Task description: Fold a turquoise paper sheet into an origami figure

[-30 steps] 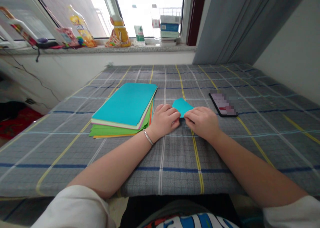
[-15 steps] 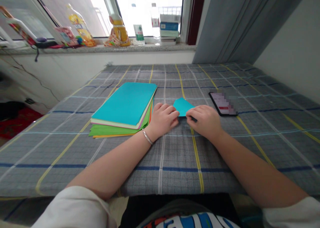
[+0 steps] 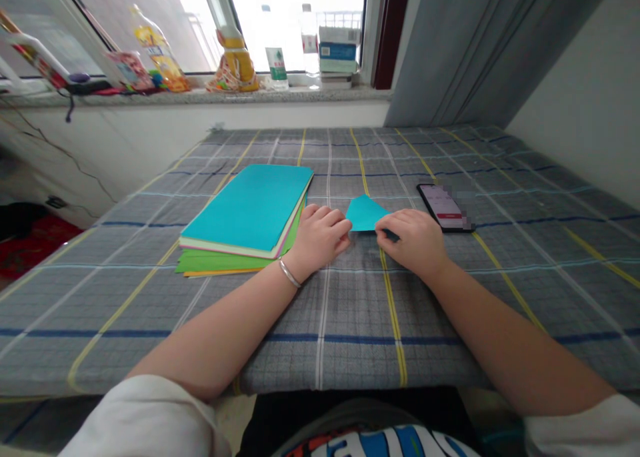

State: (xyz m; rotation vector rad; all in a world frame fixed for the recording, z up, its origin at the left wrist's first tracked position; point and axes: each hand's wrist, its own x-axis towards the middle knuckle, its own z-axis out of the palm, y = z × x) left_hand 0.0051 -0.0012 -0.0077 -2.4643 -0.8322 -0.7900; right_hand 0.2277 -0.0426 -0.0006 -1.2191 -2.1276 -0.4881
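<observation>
A small folded piece of teal paper [image 3: 365, 213] lies on the grey checked tablecloth [image 3: 350, 310] at the middle of the table. My left hand [image 3: 319, 235], with a silver bracelet on the wrist, rests curled against the paper's left edge. My right hand [image 3: 414, 240] presses on its right near edge with the fingertips. Most of the paper's near part is hidden under my fingers. To the left of my left hand lies a stack of coloured paper [image 3: 247, 220] with a teal sheet on top.
A phone [image 3: 444, 207] with a lit screen lies just right of the folded paper. Bottles, a box and other items stand along the windowsill [image 3: 200, 98] at the back. A grey curtain [image 3: 480, 43] hangs at the right rear.
My two hands have drawn slightly apart along the paper's near edge, the left one shifting a little left. The view has tipped slightly.
</observation>
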